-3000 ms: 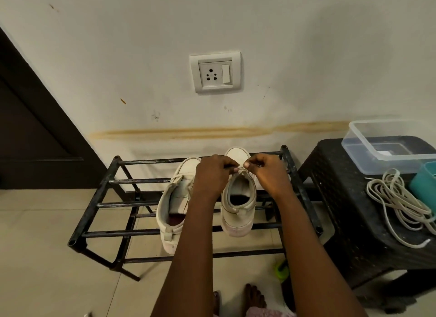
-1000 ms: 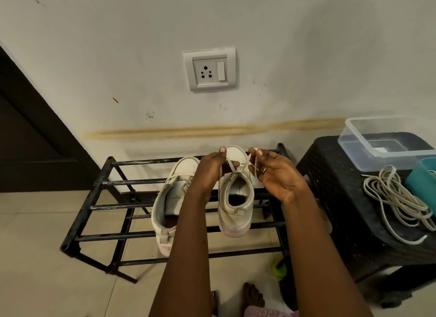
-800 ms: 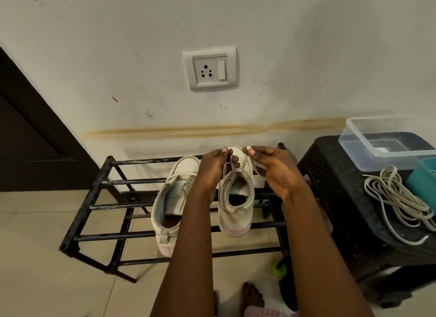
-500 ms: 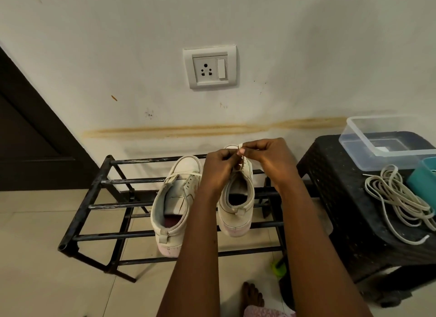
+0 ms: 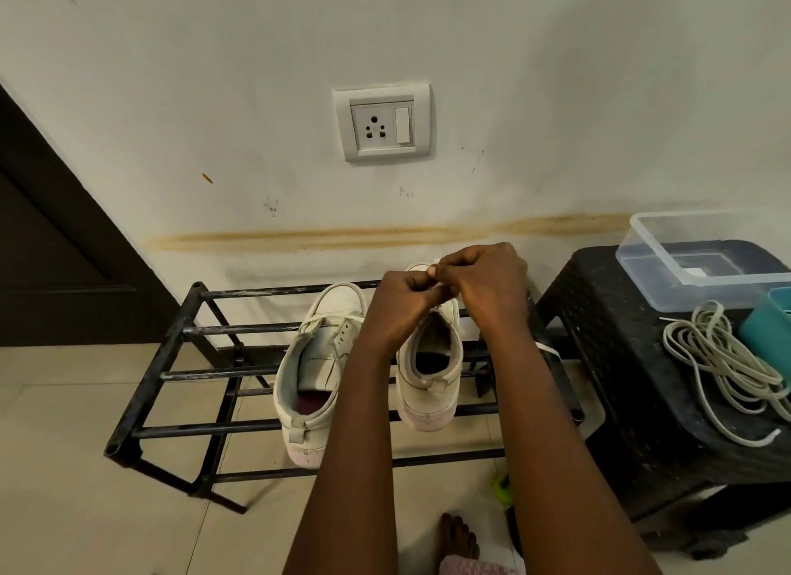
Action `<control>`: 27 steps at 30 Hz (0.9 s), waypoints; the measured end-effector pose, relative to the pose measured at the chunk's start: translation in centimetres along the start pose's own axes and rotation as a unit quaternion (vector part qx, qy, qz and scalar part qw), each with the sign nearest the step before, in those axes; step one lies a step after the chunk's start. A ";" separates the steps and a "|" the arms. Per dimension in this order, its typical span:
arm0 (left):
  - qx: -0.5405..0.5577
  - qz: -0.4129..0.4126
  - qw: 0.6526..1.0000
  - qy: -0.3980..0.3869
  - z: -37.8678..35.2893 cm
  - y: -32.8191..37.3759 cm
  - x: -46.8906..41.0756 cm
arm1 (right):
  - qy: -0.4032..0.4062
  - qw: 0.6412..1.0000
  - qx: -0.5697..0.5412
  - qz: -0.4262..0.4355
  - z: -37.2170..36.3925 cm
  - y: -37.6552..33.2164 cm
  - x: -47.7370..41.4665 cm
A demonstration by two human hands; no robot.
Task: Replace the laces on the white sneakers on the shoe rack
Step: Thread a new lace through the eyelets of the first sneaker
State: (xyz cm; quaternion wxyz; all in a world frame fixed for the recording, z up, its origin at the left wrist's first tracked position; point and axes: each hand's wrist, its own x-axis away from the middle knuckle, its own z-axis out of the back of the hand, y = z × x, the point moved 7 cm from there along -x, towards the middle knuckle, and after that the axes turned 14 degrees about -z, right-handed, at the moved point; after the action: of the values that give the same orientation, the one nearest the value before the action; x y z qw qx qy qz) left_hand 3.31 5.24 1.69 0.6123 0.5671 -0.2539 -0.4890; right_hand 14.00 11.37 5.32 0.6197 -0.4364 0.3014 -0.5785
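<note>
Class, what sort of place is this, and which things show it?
Probably a home hallway or entryway: a shoe rack holding white sneakers stands on a tiled floor, against a wall with a power socket, beside a dark door.

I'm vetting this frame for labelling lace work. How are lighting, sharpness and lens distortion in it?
Head view, light: dim, even indoor light, no glare; head view, geometry: wide-angle lens skews the shoe rack bars; head view, focus: left hand and right hand look sharp, yet they hide most of the lace they pinch over the right sneaker, one strand showing by the right forearm.
</note>
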 end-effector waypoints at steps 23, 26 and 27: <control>0.140 0.064 0.985 0.073 0.1 -2.4 0.1 | -0.092 0.991 -0.095 -0.026 -2.5 3.1 -1.2; 0.163 0.067 0.980 0.094 0.0 -2.5 0.2 | -0.128 0.966 -0.203 -0.096 -3.1 3.9 -1.2; 0.172 0.070 0.977 0.104 0.1 -2.6 0.2 | -0.143 0.951 -0.246 -0.120 -3.3 4.1 -1.0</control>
State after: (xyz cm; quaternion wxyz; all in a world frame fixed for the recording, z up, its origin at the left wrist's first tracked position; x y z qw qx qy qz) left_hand 2.55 5.30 -0.76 0.5616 0.6925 -0.3077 -0.3321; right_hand 12.81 11.56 0.14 0.4553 -0.6870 0.2877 -0.4879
